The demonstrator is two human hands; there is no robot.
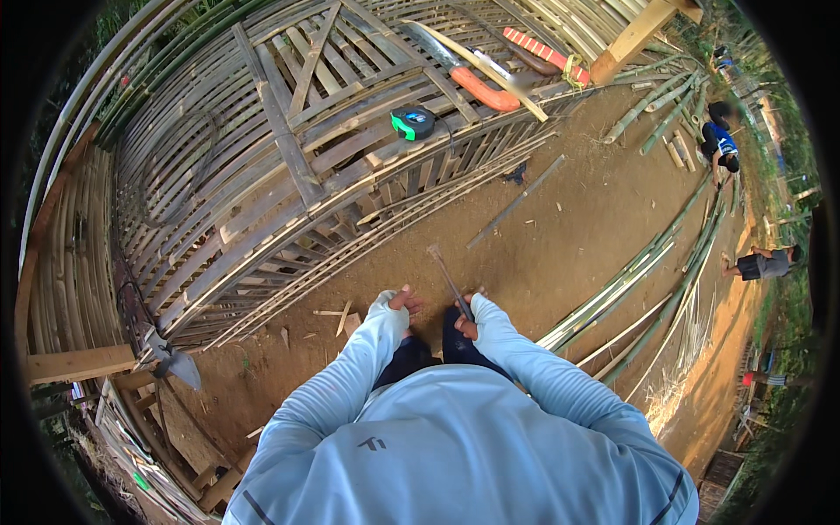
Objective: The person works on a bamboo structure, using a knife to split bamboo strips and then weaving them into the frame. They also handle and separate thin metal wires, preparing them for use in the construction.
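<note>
My right hand [468, 317] is closed around the dark handle of a slim hand tool [449, 280]. Its thin brownish shaft points away from me and ends in a small widened tip; I cannot make out its exact kind. To the left, my left hand [406, 302] is held with its fingers apart and nothing in it. Both hands are low over the brown dirt ground, just ahead of my knees. Beyond them runs a slatted bamboo platform [254, 236], on which a black and green tape measure [413, 122] rests near the edge.
A machete with an orange handle [484, 89] and a red sheath [547, 54] lie on the platform's far side. A trowel [178, 363] is at left. Long bamboo poles [682, 236] spread over the ground at right, where a crouching person [720, 140] and a standing person [766, 263] are.
</note>
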